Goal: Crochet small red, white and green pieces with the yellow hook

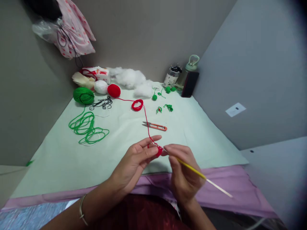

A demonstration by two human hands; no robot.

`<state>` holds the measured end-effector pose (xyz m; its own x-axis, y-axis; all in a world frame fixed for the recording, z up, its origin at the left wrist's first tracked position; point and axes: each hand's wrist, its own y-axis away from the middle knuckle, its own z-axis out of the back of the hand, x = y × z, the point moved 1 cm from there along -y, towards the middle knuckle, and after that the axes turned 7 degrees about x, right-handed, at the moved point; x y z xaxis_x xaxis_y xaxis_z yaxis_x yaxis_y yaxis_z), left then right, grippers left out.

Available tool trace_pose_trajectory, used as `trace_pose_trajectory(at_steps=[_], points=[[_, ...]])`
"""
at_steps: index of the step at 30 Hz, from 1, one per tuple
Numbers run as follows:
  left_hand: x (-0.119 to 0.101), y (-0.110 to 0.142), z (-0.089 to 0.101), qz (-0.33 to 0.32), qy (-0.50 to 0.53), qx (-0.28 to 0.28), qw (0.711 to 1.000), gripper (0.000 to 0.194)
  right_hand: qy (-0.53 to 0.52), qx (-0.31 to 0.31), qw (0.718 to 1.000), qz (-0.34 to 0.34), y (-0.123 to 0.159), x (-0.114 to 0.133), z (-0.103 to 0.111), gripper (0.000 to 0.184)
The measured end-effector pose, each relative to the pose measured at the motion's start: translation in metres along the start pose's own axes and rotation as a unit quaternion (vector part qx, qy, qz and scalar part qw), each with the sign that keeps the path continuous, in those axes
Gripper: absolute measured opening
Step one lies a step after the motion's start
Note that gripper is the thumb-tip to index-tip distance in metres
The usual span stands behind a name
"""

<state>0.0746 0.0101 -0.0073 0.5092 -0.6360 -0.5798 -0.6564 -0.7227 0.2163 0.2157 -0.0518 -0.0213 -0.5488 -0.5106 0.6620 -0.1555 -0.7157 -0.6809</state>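
Between the thumb and fingers of my left hand (136,159) is a small red crochet piece (159,151). Red yarn (146,123) runs from it over the left fingers, up to a loose red coil (137,105) and on to a red yarn ball (114,91). My right hand (184,169) is closed around a crochet hook (194,171) with a yellow grip, held like a pen. The hook's tip meets the red piece, though the exact stitch is too small to make out. Just beyond my hands lie orange-handled thread snips (154,126).
On the left are a green yarn ball (83,95), tangled green yarn (87,129) and black cord (102,103). White stuffing (130,78) sits along the back wall. Small green crochet pieces (168,108), a phone (190,84) and a bottle (192,65) are at back right.
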Motion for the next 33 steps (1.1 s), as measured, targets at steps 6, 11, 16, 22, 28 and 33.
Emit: trace_pose_trajectory(at_steps=[6,11,16,22,28,33], points=[[-0.005,0.001,0.004,-0.014,-0.013,-0.024,1.000,0.036,-0.240,-0.044,0.961,-0.132,-0.012,0.000,0.003,0.021],[0.003,0.002,0.001,-0.108,-0.105,-0.017,0.988,0.036,-0.231,-0.007,0.963,-0.139,-0.010,-0.002,0.001,0.021],[0.012,0.002,-0.001,-0.066,-0.055,-0.007,0.996,0.046,0.094,-0.005,0.995,0.029,0.005,-0.004,-0.006,0.039],[-0.001,-0.002,0.006,0.021,0.019,0.010,1.000,0.038,-0.088,-0.058,0.992,-0.064,-0.004,-0.006,0.000,0.026],[-0.004,0.002,0.006,-0.077,-0.100,-0.012,0.992,0.035,-0.261,-0.006,0.952,-0.163,-0.014,-0.002,0.004,0.018],[0.006,0.006,0.002,-0.131,-0.177,-0.036,0.975,0.051,0.093,0.024,0.994,0.047,-0.001,0.008,-0.004,0.033]])
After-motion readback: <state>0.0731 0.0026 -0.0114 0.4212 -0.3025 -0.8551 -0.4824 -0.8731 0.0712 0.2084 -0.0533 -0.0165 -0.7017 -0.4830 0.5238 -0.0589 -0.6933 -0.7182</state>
